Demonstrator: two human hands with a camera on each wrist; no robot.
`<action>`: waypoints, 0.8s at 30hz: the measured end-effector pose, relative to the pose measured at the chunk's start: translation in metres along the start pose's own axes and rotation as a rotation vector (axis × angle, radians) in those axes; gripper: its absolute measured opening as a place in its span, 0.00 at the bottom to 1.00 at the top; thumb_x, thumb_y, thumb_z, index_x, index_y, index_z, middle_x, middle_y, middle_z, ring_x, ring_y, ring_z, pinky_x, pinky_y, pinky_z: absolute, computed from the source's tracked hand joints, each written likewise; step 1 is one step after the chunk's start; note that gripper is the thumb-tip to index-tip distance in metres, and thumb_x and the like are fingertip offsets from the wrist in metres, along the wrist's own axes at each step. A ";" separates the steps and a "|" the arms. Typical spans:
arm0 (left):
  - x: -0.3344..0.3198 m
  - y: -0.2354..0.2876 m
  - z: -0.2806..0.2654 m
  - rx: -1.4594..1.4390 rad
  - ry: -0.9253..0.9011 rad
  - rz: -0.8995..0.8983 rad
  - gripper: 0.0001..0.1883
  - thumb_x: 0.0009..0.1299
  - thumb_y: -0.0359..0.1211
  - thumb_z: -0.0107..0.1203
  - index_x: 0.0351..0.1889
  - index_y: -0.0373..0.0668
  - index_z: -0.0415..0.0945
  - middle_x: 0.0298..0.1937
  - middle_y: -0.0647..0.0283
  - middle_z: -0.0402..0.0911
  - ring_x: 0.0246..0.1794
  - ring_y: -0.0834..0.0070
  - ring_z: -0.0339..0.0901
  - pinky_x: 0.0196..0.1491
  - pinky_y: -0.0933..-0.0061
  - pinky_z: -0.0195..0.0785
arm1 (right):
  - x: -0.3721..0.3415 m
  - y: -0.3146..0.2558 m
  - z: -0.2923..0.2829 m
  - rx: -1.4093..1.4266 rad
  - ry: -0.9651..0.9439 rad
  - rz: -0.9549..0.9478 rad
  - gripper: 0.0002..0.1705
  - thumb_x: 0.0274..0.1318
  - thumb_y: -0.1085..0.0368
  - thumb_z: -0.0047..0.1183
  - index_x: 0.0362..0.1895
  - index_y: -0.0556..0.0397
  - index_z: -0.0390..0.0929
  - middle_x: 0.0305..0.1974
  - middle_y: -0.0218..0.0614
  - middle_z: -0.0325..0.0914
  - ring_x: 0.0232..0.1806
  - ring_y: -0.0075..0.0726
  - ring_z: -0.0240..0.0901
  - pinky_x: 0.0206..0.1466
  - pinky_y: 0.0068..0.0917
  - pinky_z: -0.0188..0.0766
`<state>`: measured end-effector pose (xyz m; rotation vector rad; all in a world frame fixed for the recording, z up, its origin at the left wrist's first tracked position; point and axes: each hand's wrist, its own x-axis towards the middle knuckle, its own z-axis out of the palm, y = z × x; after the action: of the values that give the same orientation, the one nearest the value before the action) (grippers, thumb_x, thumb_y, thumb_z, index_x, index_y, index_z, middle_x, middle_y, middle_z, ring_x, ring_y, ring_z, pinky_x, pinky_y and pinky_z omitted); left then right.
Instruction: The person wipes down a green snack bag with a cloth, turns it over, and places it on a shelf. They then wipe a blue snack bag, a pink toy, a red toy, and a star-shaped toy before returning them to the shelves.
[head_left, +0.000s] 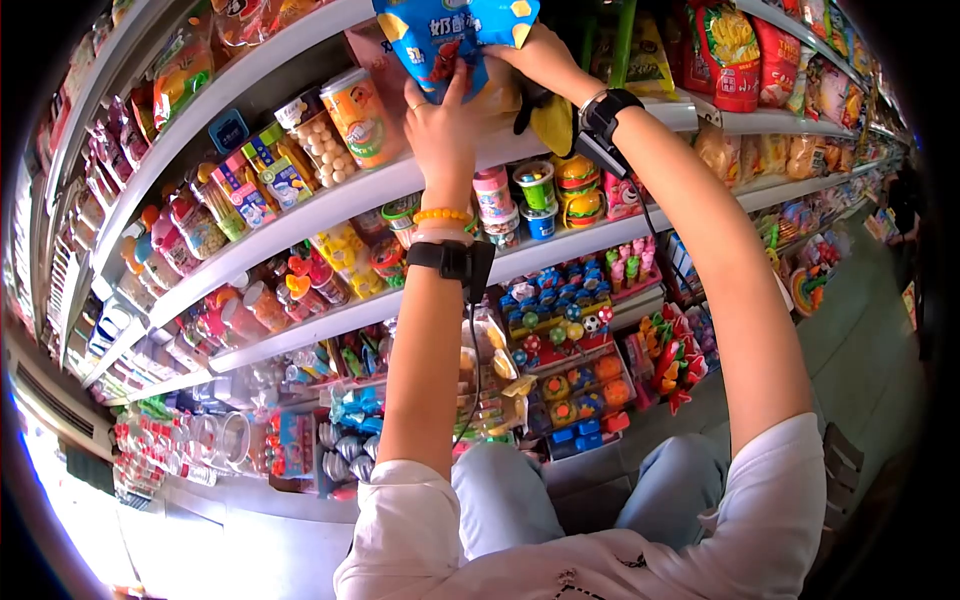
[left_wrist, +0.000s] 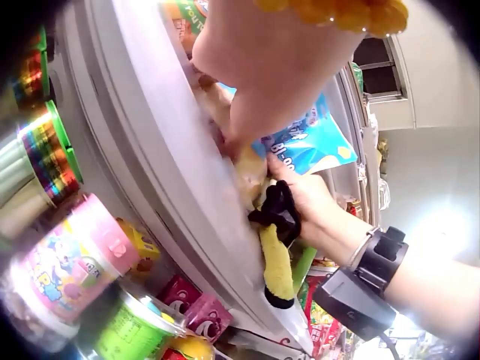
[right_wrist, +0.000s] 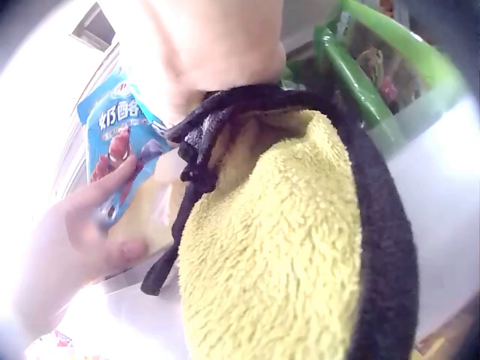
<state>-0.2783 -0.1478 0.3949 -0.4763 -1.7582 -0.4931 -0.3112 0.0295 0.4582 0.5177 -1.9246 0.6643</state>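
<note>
At the top of the head view is a blue snack bag (head_left: 440, 50) with a red figure printed on it. My right hand (head_left: 545, 65) grips its right edge. Below the right palm hangs a fuzzy yellow cloth (right_wrist: 270, 247) with black trim and a dark cord. My left hand (head_left: 440, 135) reaches up to the bag's front, its index finger lying straight across the print. In the right wrist view, a pale yellowish package (right_wrist: 154, 210) shows between the left thumb and index finger, behind the bag's lower edge.
The shelf edge (head_left: 500, 150) runs just under both hands. Jars and a printed canister (head_left: 360, 115) stand on the left; red snack bags (head_left: 730, 60) on the right. Lower shelves hold tubs (head_left: 535, 185) and small toys. A cable (head_left: 472, 370) hangs from the left wrist camera.
</note>
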 end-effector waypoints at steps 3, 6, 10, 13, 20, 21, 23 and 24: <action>-0.004 -0.002 0.000 -0.086 -0.099 -0.034 0.31 0.60 0.26 0.55 0.62 0.62 0.69 0.54 0.43 0.69 0.47 0.49 0.74 0.50 0.58 0.69 | 0.006 0.022 0.003 0.069 -0.074 -0.017 0.25 0.47 0.50 0.63 0.45 0.52 0.78 0.38 0.44 0.81 0.38 0.47 0.78 0.41 0.36 0.73; 0.006 -0.011 -0.007 -0.283 -0.128 -0.025 0.30 0.61 0.24 0.54 0.62 0.61 0.70 0.51 0.45 0.72 0.47 0.50 0.74 0.50 0.59 0.69 | 0.009 0.035 -0.003 0.239 -0.197 -0.034 0.27 0.46 0.50 0.65 0.48 0.52 0.76 0.41 0.40 0.81 0.40 0.37 0.78 0.44 0.30 0.72; 0.016 -0.012 -0.022 -0.377 -0.181 -0.061 0.37 0.59 0.23 0.57 0.67 0.64 0.62 0.50 0.48 0.75 0.48 0.51 0.74 0.49 0.60 0.69 | 0.013 0.047 -0.011 0.284 -0.260 0.019 0.30 0.46 0.48 0.64 0.49 0.55 0.76 0.39 0.38 0.82 0.38 0.34 0.78 0.45 0.28 0.71; 0.018 -0.015 -0.021 -0.352 -0.159 -0.001 0.40 0.59 0.25 0.59 0.69 0.66 0.58 0.45 0.47 0.79 0.43 0.50 0.77 0.43 0.59 0.71 | -0.005 0.031 -0.027 0.098 -0.064 0.066 0.28 0.47 0.46 0.61 0.45 0.54 0.78 0.33 0.42 0.82 0.36 0.43 0.80 0.42 0.34 0.73; 0.032 -0.016 -0.003 -0.248 -0.396 -0.123 0.38 0.62 0.34 0.59 0.70 0.66 0.55 0.46 0.44 0.79 0.45 0.47 0.76 0.45 0.56 0.69 | -0.021 0.026 -0.016 -0.169 0.011 0.177 0.16 0.56 0.51 0.53 0.40 0.48 0.80 0.32 0.45 0.80 0.36 0.54 0.77 0.36 0.46 0.73; 0.036 -0.017 -0.001 -0.275 -0.406 -0.114 0.38 0.62 0.34 0.59 0.70 0.66 0.55 0.47 0.44 0.78 0.46 0.47 0.76 0.46 0.56 0.69 | -0.018 0.029 -0.016 -0.163 -0.006 0.174 0.16 0.56 0.51 0.52 0.40 0.48 0.80 0.31 0.46 0.80 0.36 0.55 0.77 0.37 0.46 0.73; 0.038 -0.020 0.001 -0.301 -0.459 -0.128 0.38 0.62 0.34 0.59 0.70 0.66 0.54 0.51 0.46 0.78 0.50 0.48 0.75 0.49 0.58 0.68 | -0.011 0.036 -0.018 -0.202 -0.062 0.201 0.19 0.56 0.50 0.53 0.40 0.52 0.77 0.35 0.47 0.80 0.38 0.55 0.77 0.36 0.46 0.74; 0.036 -0.021 0.000 -0.314 -0.453 -0.137 0.39 0.62 0.34 0.59 0.70 0.66 0.54 0.51 0.44 0.77 0.50 0.47 0.75 0.49 0.58 0.68 | -0.009 0.036 -0.018 -0.256 -0.068 0.234 0.20 0.56 0.49 0.53 0.41 0.52 0.74 0.36 0.46 0.80 0.38 0.55 0.77 0.35 0.46 0.74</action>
<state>-0.2982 -0.1628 0.4284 -0.7345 -2.1677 -0.8142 -0.3176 0.0693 0.4477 0.1571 -2.1167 0.5414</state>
